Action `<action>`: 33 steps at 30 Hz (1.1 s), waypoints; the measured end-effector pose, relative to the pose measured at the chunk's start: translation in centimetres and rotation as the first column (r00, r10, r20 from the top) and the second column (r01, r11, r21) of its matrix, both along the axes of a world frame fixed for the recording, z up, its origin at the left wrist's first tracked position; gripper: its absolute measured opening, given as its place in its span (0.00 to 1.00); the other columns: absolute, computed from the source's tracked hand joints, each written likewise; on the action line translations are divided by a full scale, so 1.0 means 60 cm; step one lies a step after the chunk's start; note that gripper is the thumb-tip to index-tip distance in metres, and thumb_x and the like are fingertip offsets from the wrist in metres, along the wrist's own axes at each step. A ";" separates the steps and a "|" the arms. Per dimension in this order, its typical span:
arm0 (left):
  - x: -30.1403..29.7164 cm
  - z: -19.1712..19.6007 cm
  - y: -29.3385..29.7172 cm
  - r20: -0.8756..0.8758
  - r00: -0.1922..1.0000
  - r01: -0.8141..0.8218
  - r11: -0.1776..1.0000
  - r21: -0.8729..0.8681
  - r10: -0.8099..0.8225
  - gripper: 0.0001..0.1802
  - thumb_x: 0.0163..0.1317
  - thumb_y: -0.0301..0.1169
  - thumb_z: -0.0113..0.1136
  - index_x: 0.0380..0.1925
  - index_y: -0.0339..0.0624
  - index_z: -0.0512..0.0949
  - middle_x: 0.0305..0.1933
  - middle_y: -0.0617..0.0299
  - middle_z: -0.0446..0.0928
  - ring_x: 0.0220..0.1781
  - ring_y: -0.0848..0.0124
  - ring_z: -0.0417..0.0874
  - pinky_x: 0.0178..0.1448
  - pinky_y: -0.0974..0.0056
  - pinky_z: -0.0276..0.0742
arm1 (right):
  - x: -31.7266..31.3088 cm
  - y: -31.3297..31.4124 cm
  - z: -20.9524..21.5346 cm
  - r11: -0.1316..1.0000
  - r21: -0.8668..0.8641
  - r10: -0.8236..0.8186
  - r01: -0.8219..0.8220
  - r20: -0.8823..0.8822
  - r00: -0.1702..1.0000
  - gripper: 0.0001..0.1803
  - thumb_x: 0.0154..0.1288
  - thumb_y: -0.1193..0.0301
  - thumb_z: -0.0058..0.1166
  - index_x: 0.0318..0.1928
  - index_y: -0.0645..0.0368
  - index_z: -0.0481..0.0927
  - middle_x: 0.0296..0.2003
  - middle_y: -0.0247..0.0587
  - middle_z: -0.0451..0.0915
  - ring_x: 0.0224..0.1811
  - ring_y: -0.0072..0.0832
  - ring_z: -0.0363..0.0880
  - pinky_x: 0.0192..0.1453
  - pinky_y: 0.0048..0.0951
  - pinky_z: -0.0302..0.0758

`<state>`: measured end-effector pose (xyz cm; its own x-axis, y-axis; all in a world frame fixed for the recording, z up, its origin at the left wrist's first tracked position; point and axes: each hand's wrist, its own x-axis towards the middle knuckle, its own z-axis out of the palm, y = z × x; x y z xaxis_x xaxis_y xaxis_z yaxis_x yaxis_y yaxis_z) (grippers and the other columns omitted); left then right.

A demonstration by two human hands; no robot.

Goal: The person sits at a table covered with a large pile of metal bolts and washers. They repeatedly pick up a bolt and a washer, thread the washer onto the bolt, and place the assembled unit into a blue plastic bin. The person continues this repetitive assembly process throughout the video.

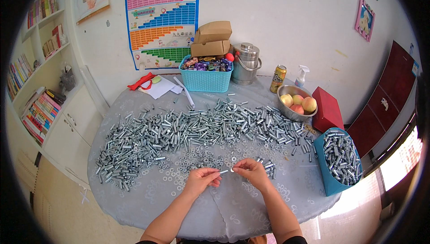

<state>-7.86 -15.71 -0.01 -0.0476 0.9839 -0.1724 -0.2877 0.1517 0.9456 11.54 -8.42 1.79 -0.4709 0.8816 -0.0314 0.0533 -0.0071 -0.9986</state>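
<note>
Near the front middle of the table, my left hand (201, 181) pinches a short silver metal sleeve (224, 171), its free end pointing right. Facing it, my right hand (252, 173) grips a small flat washer (232, 170) between thumb and fingertips, close to the sleeve's end but seemingly apart from it. Loose washers and nuts (197, 156) are scattered just beyond both hands. A wide heap of silver sleeves (179, 130) spreads across the table behind them. A few more sleeves (269, 167) lie beside my right hand.
On the right edge stands a blue bin (329, 172) full of metal sleeves. Behind are a steel bowl (286, 111) of fruit, a red box (327, 109), a can (278, 79), a spray bottle (301, 76), a metal pot (245, 67) and a turquoise basket (205, 82).
</note>
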 end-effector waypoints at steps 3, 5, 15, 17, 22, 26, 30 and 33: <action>-0.001 0.003 -0.001 0.032 0.999 0.016 1.000 -0.023 -0.015 0.11 0.59 0.26 0.55 0.39 0.29 0.75 0.31 0.52 0.79 0.29 0.69 0.81 0.34 0.69 0.80 | -0.006 -0.006 0.003 0.989 0.143 -0.048 0.033 0.102 0.994 0.08 0.52 0.74 0.61 0.35 0.59 0.81 0.30 0.29 0.78 0.32 0.16 0.71 0.37 0.19 0.68; -0.003 0.006 -0.002 0.057 0.998 0.019 0.999 -0.049 -0.017 0.11 0.59 0.27 0.55 0.39 0.30 0.75 0.32 0.52 0.78 0.29 0.69 0.81 0.34 0.68 0.80 | -0.014 -0.009 -0.003 0.942 0.334 -0.084 0.045 0.103 0.991 0.08 0.53 0.73 0.60 0.35 0.60 0.81 0.30 0.30 0.78 0.33 0.17 0.72 0.38 0.19 0.69; -0.009 0.014 -0.003 0.120 0.993 0.034 0.995 -0.097 -0.022 0.11 0.59 0.27 0.55 0.39 0.30 0.74 0.31 0.53 0.78 0.28 0.70 0.80 0.34 0.68 0.79 | -0.027 -0.012 -0.015 0.997 -0.026 -0.071 0.068 -0.158 0.985 0.08 0.59 0.71 0.55 0.37 0.62 0.81 0.32 0.34 0.80 0.34 0.18 0.75 0.38 0.19 0.69; -0.010 0.015 -0.003 0.116 0.993 0.035 0.994 -0.100 -0.023 0.11 0.59 0.27 0.55 0.39 0.30 0.74 0.31 0.53 0.78 0.28 0.70 0.80 0.34 0.68 0.79 | -0.026 -0.014 -0.014 0.986 0.147 -0.080 0.083 -0.032 0.996 0.08 0.59 0.71 0.55 0.37 0.62 0.80 0.32 0.35 0.80 0.34 0.19 0.75 0.38 0.19 0.69; -0.011 0.007 -0.001 0.155 0.988 0.033 0.992 -0.124 -0.014 0.11 0.59 0.28 0.55 0.39 0.30 0.74 0.31 0.53 0.78 0.28 0.70 0.80 0.33 0.68 0.79 | -0.030 -0.014 -0.012 0.909 0.416 -0.085 0.030 0.114 0.990 0.09 0.58 0.71 0.55 0.38 0.62 0.80 0.32 0.41 0.79 0.34 0.27 0.76 0.39 0.23 0.70; -0.017 0.000 0.003 0.180 0.983 -0.024 0.994 -0.104 0.043 0.11 0.59 0.29 0.55 0.37 0.31 0.75 0.31 0.53 0.78 0.27 0.70 0.80 0.32 0.68 0.79 | -0.038 -0.021 -0.005 0.835 0.551 -0.115 0.009 0.157 0.981 0.08 0.56 0.71 0.56 0.36 0.61 0.80 0.30 0.40 0.78 0.34 0.31 0.76 0.39 0.27 0.71; -0.033 0.006 0.006 0.211 0.968 -0.120 0.990 -0.075 0.133 0.10 0.58 0.29 0.56 0.35 0.32 0.76 0.30 0.54 0.78 0.26 0.71 0.80 0.31 0.69 0.79 | -0.036 -0.008 -0.022 0.584 0.791 -0.151 -0.181 0.325 0.933 0.08 0.50 0.72 0.59 0.32 0.58 0.80 0.30 0.39 0.78 0.33 0.35 0.76 0.38 0.32 0.72; -0.037 0.013 0.006 0.209 0.962 -0.164 0.983 -0.078 0.177 0.10 0.58 0.29 0.57 0.34 0.32 0.76 0.30 0.54 0.78 0.26 0.71 0.79 0.31 0.69 0.79 | -0.040 -0.006 -0.037 0.524 0.813 -0.164 -0.253 0.387 0.907 0.08 0.46 0.73 0.59 0.32 0.56 0.81 0.29 0.39 0.78 0.33 0.38 0.75 0.36 0.35 0.71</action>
<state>-10.08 -15.36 0.79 -0.1690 0.9521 -0.2548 -0.5087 0.1372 0.8499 9.14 -8.76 -0.43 -0.6395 0.5655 0.5209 0.3859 0.8220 -0.4187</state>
